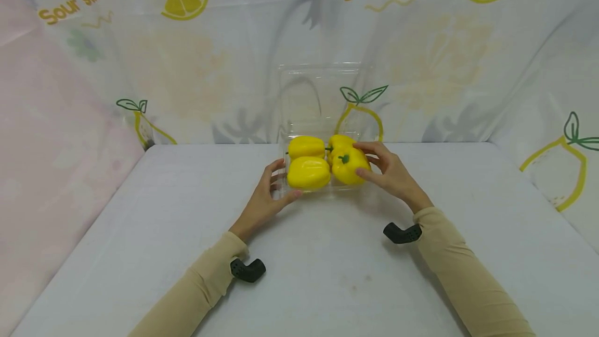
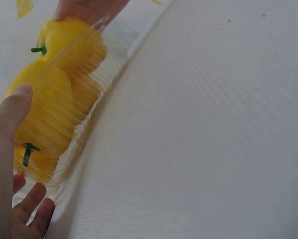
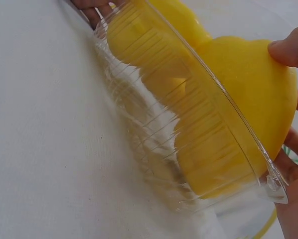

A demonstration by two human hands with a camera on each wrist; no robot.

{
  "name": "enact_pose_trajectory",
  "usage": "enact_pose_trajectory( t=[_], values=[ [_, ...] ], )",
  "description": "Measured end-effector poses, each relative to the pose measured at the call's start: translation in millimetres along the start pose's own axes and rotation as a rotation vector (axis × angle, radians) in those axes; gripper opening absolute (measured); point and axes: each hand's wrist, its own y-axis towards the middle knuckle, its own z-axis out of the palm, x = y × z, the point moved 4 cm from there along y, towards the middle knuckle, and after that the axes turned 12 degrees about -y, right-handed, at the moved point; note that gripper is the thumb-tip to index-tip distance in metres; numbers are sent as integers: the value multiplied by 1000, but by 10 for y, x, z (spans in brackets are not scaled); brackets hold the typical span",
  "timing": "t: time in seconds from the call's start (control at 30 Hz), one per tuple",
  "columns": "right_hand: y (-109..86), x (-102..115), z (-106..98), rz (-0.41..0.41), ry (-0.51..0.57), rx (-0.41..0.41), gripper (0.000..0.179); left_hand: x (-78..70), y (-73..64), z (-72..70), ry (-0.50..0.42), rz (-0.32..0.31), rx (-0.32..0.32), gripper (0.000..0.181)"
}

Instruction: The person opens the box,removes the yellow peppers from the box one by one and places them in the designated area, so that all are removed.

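Observation:
A clear plastic clamshell box (image 3: 228,99) stands on the table with its lid (image 1: 304,100) raised at the back. Yellow bell peppers sit in it: a front left one (image 1: 309,172), a back left one (image 1: 305,147) and a back right one (image 1: 338,142). My right hand (image 1: 388,173) grips another bell pepper (image 1: 350,166) at the box's front right, thumb in front and fingers behind; this pepper rises above the rim in the right wrist view. At the left front corner my left hand (image 1: 269,199) holds the box, its thumb (image 2: 20,102) at the rim and fingers along the side.
A white cloth covers the table (image 1: 327,274). Behind the box hangs a printed curtain (image 1: 252,56) with lemon drawings. A black curved wrist device (image 1: 248,270) is on the left sleeve, and a similar device (image 1: 402,233) is on the right.

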Motion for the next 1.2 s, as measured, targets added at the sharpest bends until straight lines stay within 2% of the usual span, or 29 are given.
enact_pose_trajectory(
  t=[0.07,0.27,0.3,1.2],
  values=[
    [-3,-3,-8,16,3,0,53,-41,-10,4,-8,-4,7,83],
    [-7,-16,-23,48,19,-4,52,-366,-107,25,-21,-37,31,81],
    [-5,-17,-23,52,20,-5,52,-385,-113,26,-15,-35,33,81],
    [-14,3,-41,44,62,-70,49,-401,-113,29,-29,-30,38,80]
  ],
)
